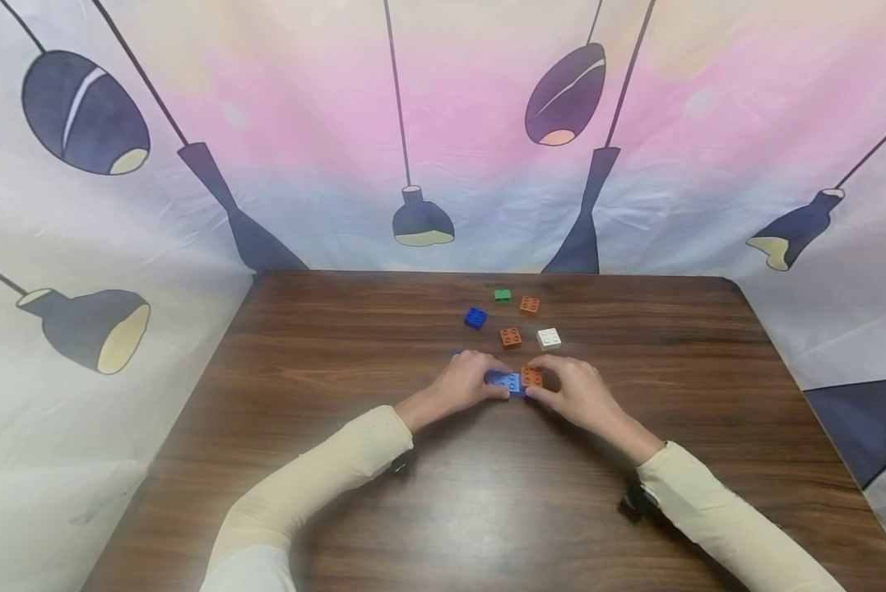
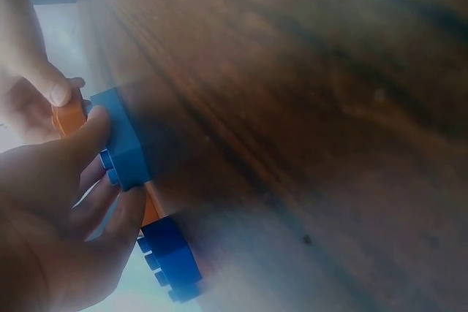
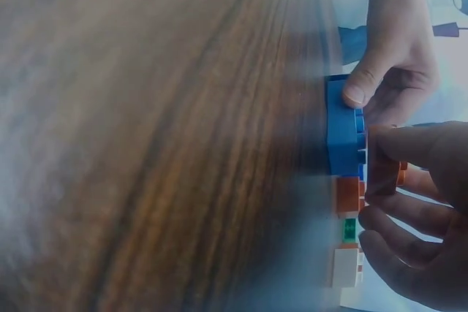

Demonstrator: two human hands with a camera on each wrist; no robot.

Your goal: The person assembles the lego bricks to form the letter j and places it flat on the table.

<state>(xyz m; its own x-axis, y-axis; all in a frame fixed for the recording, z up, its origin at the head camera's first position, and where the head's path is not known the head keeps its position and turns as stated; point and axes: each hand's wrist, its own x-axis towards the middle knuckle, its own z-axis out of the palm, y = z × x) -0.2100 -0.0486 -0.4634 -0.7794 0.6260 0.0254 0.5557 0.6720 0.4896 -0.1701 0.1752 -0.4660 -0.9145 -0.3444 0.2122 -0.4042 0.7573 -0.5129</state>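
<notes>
My left hand [image 1: 463, 383] holds a long blue toy building brick [image 1: 512, 381] on the tabletop, thumb on its near side. In the left wrist view this blue brick [image 2: 126, 140] has bare studs beside the fingers. My right hand [image 1: 577, 393] pinches an orange brick [image 1: 531, 376] between thumb and fingers, over the right end of the blue brick. The right wrist view shows studs between the orange brick [image 3: 382, 162] and the blue brick [image 3: 342, 133]; whether they are joined I cannot tell. Fingers partly hide both bricks.
Beyond the hands lie a dark blue brick [image 1: 475, 318], a green brick [image 1: 502, 295], two more orange bricks [image 1: 510, 337] and a white brick [image 1: 549, 338]. Another dark blue brick [image 2: 172, 257] sits beyond the left hand. A printed cloth [image 1: 339, 205] hangs behind the wooden table [image 1: 324, 329].
</notes>
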